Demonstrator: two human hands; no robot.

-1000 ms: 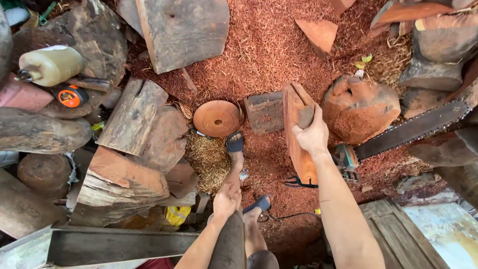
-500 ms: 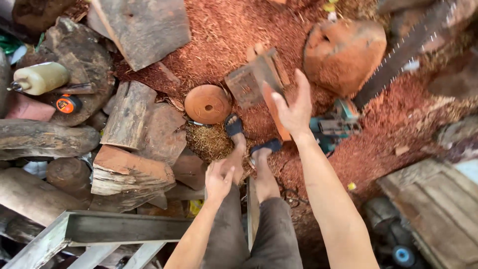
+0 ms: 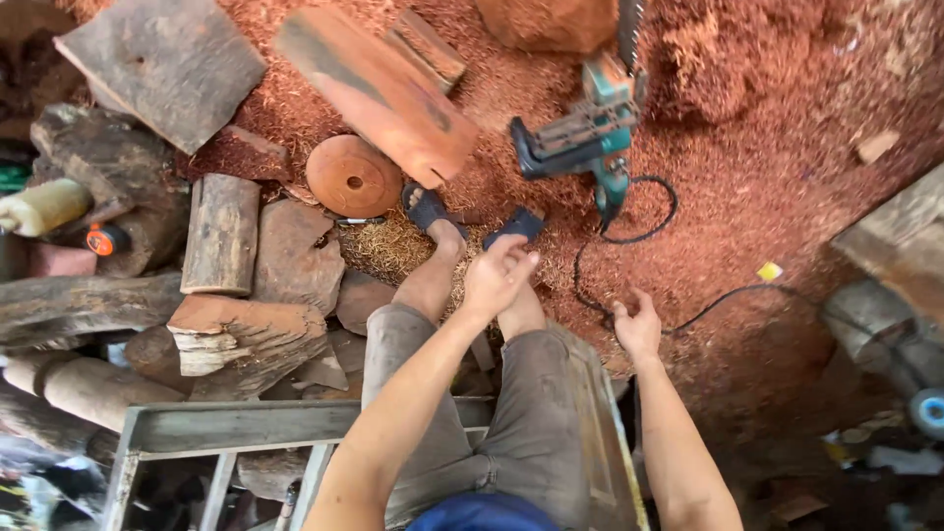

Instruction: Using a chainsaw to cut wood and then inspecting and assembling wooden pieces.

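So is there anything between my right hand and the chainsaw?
Nothing solid that shows. Between the right hand and the chainsaw lie only red sawdust and the saw's black cord looping on the ground.

- The left hand [image 3: 497, 277] is empty, with fingers loosely bent, and it hovers above the shins, just over the two dark sandals.
- The right hand [image 3: 639, 327] is empty too, half open with the palm turned up, apart from the left one.
- The black cord [image 3: 629, 236] lies in loops on the red sawdust, just beside the right hand.
- The teal chainsaw [image 3: 590, 133] lies on the sawdust beyond both hands, with its bar pointing away.
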